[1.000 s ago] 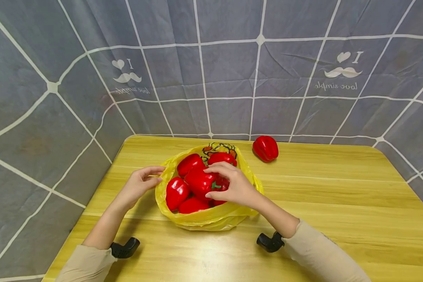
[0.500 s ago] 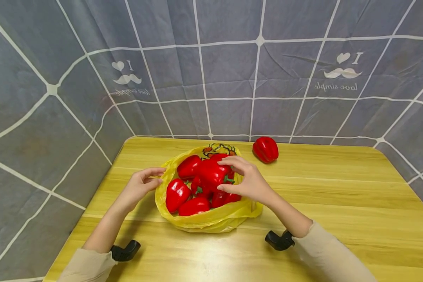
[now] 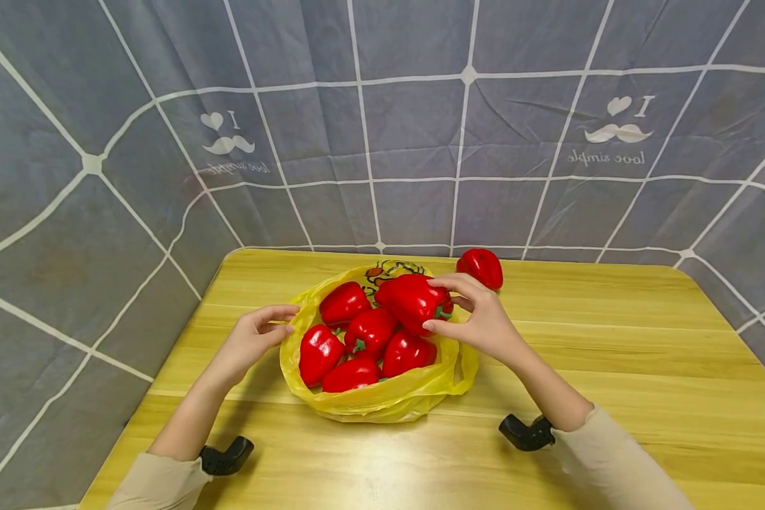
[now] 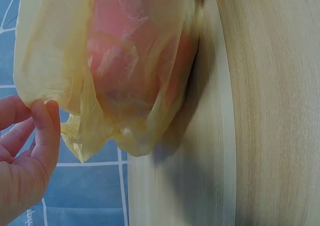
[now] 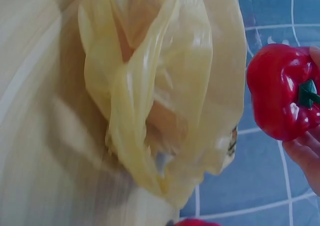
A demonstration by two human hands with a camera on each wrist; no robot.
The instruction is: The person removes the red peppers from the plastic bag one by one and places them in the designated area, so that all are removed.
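My right hand (image 3: 481, 319) holds a red bell pepper (image 3: 413, 301) with a green stem, fingers on its far side and thumb on its near side. The pepper is raised over the right part of a yellow plastic bag (image 3: 382, 407). Several more red peppers (image 3: 370, 331) lie inside the open bag. At the bag's left rim, my left hand (image 3: 251, 338) pinches the thin plastic between thumb and fingertips, as the left wrist view shows. In the right wrist view the held pepper (image 5: 280, 94) is apart from the bag (image 5: 132, 86).
Another red bell pepper (image 3: 480, 268) lies on the wooden table (image 3: 612, 368) behind my right hand, near the back edge. A grey curtain with white grid lines (image 3: 414, 142) hangs behind and beside the table.
My right hand has lifted the pepper out from among the others and moved it to the right and up, uncovering those below. My left hand has stayed at the bag's rim.
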